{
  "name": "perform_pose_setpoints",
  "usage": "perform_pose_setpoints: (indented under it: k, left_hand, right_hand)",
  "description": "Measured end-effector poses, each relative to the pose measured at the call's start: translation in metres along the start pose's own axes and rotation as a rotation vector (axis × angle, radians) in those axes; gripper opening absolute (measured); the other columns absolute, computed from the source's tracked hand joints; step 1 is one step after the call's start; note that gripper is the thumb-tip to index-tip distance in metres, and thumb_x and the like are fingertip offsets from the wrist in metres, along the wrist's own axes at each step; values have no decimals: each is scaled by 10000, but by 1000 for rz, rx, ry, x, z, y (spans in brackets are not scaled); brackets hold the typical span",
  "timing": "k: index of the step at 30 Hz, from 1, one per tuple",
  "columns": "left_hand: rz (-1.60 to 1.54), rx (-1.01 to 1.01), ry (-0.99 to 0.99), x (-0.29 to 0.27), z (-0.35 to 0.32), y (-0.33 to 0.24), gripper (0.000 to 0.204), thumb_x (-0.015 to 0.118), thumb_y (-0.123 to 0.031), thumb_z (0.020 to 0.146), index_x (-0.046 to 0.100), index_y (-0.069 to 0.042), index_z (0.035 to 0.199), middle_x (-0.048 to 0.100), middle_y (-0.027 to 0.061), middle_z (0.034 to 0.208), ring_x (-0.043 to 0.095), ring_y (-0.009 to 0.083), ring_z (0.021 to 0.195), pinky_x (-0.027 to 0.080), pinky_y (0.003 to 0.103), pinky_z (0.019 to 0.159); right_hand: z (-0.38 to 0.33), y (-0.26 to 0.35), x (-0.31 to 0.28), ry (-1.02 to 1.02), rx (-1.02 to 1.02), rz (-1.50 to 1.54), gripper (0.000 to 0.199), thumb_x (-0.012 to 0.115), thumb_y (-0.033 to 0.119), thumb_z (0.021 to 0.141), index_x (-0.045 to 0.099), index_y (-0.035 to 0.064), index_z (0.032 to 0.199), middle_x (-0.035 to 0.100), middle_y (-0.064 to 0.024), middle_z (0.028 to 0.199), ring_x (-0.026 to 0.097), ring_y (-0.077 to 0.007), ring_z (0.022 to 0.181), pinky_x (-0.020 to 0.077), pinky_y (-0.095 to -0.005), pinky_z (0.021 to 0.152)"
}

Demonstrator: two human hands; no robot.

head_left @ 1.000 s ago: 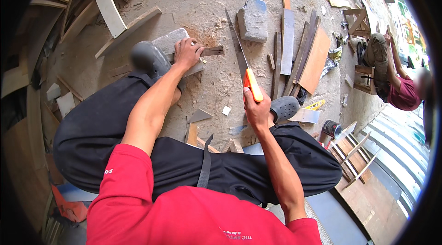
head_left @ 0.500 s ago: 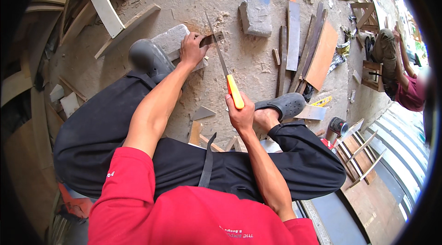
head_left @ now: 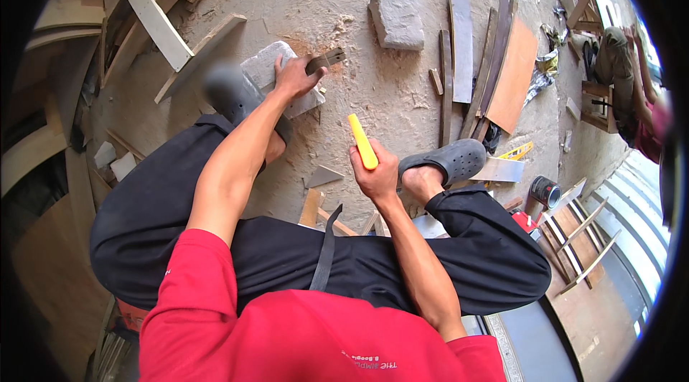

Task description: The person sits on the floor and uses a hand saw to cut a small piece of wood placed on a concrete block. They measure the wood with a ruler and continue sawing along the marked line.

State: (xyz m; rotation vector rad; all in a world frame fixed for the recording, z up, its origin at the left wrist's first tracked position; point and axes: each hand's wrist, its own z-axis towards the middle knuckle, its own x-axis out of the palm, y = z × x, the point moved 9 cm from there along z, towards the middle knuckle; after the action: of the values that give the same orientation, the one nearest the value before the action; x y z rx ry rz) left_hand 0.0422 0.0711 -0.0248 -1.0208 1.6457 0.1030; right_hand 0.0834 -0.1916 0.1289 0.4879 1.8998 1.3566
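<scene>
My left hand (head_left: 296, 79) is closed around a short dark brown wood piece (head_left: 329, 60) with small holes near its end. The hand presses it onto a grey concrete block (head_left: 310, 101), and the piece juts out past the block's right side. My left foot, in a grey clog (head_left: 240, 98), rests against that block. Lower and to the right, my right hand (head_left: 377, 172) grips the yellow handle of a hand saw (head_left: 362, 142), apart from the wood. The saw's blade cannot be made out now.
Another concrete block (head_left: 398, 12) stands ahead. Long boards (head_left: 463, 48) lie to the right, by my right clog (head_left: 459, 159). Leaning planks (head_left: 154, 16) fill the left. A paint can (head_left: 545, 192) stands at right, and another person (head_left: 617, 73) sits beyond it.
The saw's blade, seen crossing the wood piece before, no longer shows. My left hand has shifted slightly with the wood piece, whose end now tilts a little differently. The right hand stays nearly in place.
</scene>
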Motion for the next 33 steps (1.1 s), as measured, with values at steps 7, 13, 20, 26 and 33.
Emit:
perform_pose_setpoints:
  k: [7,13,20,26,33]
  left_hand:
    - [63,-81,380,-1,10,-27,581,559,-555,889,604,-122,1273,687,143,1139,600,299,1151,148,578,1099]
    - [104,-70,-51,-69,60,9,486,598,-511,899,591,-89,1141,687,169,1093,640,333,1065,391,511,950]
    - [-143,-76,-253,-161,59,58,447,652,-385,904,622,-39,1186,691,188,1093,665,318,1027,512,409,871]
    - [-349,70,-42,-66,30,-11,346,654,-251,923,599,-50,1199,670,183,1134,642,291,1047,494,390,913]
    - [74,-6,-117,-16,-2,-18,306,559,-404,938,698,-245,1159,590,70,1263,398,278,1311,167,572,1098]
  right_hand:
    - [14,-10,-32,-127,37,8,157,704,158,845,637,20,814,598,-145,604,611,-233,519,455,-337,513]
    - [26,-6,-60,-244,60,8,204,694,193,857,641,4,800,564,-124,585,559,-190,516,446,-342,530]
    - [25,-4,-80,-335,54,91,253,697,227,860,637,-8,792,568,-95,601,535,-161,556,439,-339,554]
    - [23,-6,-63,-323,46,168,254,696,237,861,650,-8,813,566,-82,599,530,-149,560,441,-338,557]
    - [14,-8,-43,-194,31,72,230,696,223,858,654,-2,831,599,-135,630,563,-193,549,450,-346,555]
